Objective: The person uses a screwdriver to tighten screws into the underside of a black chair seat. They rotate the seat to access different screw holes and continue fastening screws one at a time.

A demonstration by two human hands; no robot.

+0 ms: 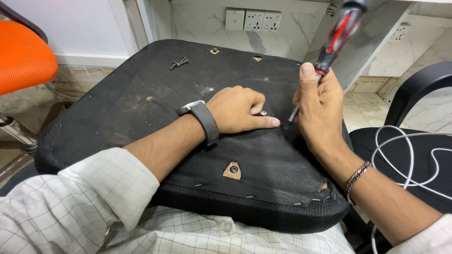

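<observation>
The right hand [318, 110] has its grip clenched around a red-and-black screwdriver [329, 47], thumb up along the handle, tip angled down to the upturned black seat base [141, 108] on the person's lap. The left hand [238, 110] rests on the fabric, fingers pinching a small screw [263, 113] (just beside the tip). Two loose screws [179, 63] lie near the far edge

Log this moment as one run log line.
left hand: steadies small silver screw | right hand: grips red-and-black screwdriver | base: upturned black fabric seat cushion on lap
</observation>
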